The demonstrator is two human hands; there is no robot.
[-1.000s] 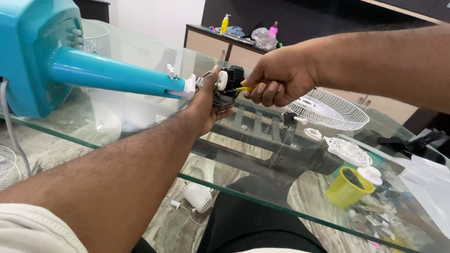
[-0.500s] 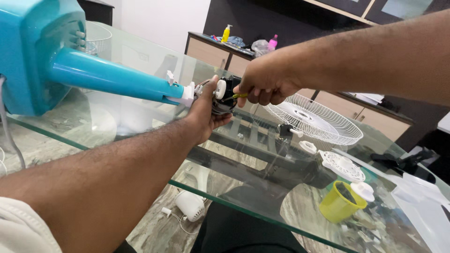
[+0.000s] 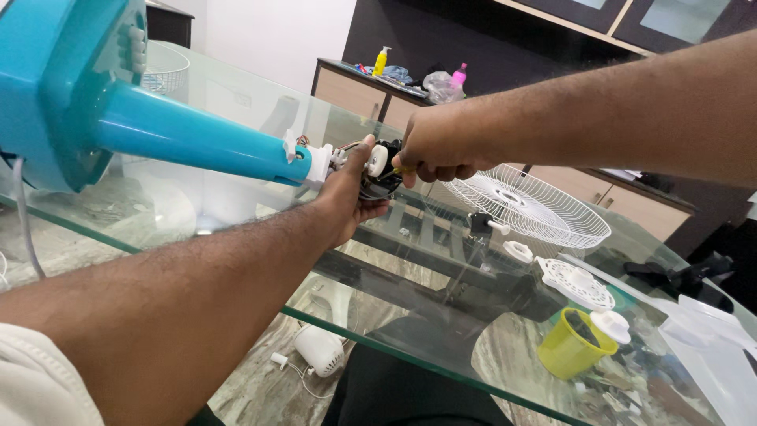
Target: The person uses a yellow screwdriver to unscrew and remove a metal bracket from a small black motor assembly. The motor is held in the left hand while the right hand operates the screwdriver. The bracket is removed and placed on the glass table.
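Centre frame, above glass tabletop (image 3: 378,335): left hand (image 3: 347,201) cups black fan motor (image 3: 380,170) at end of blue stand (image 3: 181,134), grip pressed around it. Right hand (image 3: 438,146) fist closed on yellow-handled screwdriver (image 3: 392,172), tip at motor. White grille (image 3: 528,207), rear cover (image 3: 577,282), yellow cup (image 3: 572,345) lie right of centre. Judged: guard parts off, motor still attached.

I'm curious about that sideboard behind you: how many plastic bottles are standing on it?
2. A yellow bottle stands near the left end of the sideboard, and a pink bottle stands further right beside a clear plastic bag. The clutter there may hide others.
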